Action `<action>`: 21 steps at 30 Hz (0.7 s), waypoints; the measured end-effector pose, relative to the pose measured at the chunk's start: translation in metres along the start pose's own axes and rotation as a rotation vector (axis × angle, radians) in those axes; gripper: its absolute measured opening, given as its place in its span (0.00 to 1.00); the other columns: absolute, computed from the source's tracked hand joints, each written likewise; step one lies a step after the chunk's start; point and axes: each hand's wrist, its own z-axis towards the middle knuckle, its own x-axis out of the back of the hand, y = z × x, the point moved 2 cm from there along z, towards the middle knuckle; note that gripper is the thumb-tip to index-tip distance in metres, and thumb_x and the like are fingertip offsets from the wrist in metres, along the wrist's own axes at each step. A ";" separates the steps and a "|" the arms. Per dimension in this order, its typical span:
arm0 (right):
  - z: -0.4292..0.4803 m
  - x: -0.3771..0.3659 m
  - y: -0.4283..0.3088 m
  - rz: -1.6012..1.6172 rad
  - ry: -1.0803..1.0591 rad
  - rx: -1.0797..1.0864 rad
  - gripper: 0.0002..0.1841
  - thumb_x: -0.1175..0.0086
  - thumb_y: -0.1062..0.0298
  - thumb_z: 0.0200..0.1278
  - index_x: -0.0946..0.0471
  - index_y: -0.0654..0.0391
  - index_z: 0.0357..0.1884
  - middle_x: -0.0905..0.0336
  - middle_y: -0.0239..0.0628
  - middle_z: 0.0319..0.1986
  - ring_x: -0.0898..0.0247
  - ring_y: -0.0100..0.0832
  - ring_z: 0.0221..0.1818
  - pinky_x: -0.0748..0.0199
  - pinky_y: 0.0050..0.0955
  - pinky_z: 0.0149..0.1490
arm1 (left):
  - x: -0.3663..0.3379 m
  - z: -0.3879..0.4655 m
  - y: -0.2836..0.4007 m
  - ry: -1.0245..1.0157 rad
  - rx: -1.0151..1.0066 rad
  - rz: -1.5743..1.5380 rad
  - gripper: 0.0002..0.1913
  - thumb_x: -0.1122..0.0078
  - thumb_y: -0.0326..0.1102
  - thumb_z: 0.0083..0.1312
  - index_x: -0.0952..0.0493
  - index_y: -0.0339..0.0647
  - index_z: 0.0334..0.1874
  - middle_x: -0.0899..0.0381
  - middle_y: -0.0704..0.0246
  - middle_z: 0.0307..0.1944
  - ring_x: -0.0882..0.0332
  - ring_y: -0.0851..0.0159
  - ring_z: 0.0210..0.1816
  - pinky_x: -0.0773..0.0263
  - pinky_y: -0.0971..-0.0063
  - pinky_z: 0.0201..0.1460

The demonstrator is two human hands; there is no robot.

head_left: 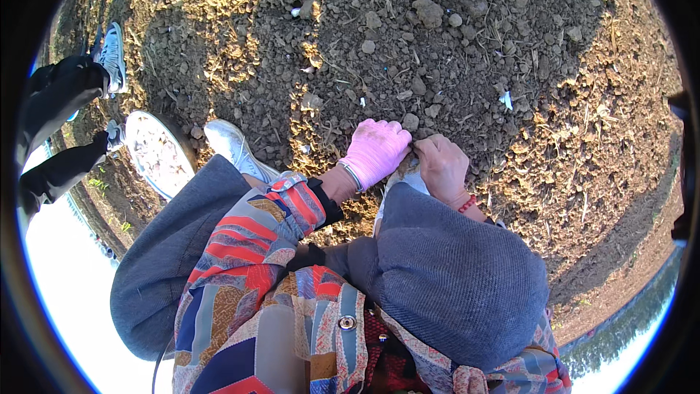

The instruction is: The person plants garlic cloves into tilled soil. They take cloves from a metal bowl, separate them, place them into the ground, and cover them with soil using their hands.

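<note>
My left hand (377, 150), in a pink knit glove soiled at the knuckles, has its fingers curled over. Close beside it is my right hand (444, 167), bare with a red bead bracelet, its thumb and fingers bent together. The fingertips of both meet just above the toe of my right shoe (407, 175), which looks crusted with soil. Whatever may be between them is hidden. Dark, cloddy soil (350, 93) spreads in front, with a few pale pieces that look like garlic cloves, one a white clove (296, 12).
A basin (158, 154) of what look like garlic cloves stands left of my left shoe (235, 148). Beyond it are another person's dark-trousered legs (63, 85) and a blue sneaker (112, 57). Larger clods (428, 12) and a white scrap (506, 99) lie on the soil.
</note>
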 end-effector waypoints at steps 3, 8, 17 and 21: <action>0.013 0.000 -0.002 -0.034 -0.018 0.025 0.05 0.39 0.75 0.52 0.23 0.53 0.29 0.28 0.33 0.26 0.26 0.39 0.28 0.29 0.38 0.33 | 0.010 0.005 0.005 -0.040 0.065 -0.008 0.07 0.40 0.42 0.65 0.20 0.48 0.37 0.20 0.67 0.36 0.18 0.59 0.43 0.27 0.61 0.46; 0.045 0.031 -0.014 -0.051 -0.321 -0.022 0.03 0.41 0.69 0.61 0.22 0.53 0.36 0.20 0.38 0.28 0.19 0.44 0.28 0.22 0.42 0.31 | 0.066 0.024 0.009 -0.522 0.093 -0.020 0.17 0.40 0.49 0.65 0.16 0.42 0.44 0.14 0.61 0.41 0.15 0.52 0.47 0.22 0.57 0.51; 0.179 0.045 -0.035 -0.094 0.070 0.332 0.21 0.43 0.68 0.67 0.24 0.57 0.61 0.25 0.43 0.63 0.33 0.43 0.69 0.34 0.44 0.70 | 0.367 -0.057 -0.056 -0.438 0.376 0.289 0.21 0.41 0.43 0.69 0.22 0.39 0.60 0.17 0.59 0.51 0.15 0.59 0.49 0.20 0.63 0.54; 0.222 -0.012 -0.044 -0.471 0.008 0.324 0.31 0.50 0.53 0.73 0.33 0.62 0.71 0.40 0.45 0.75 0.54 0.42 0.80 0.65 0.54 0.81 | 0.476 -0.199 -0.067 -0.144 0.789 0.090 0.26 0.40 0.42 0.70 0.27 0.36 0.67 0.15 0.61 0.48 0.16 0.68 0.43 0.21 0.77 0.42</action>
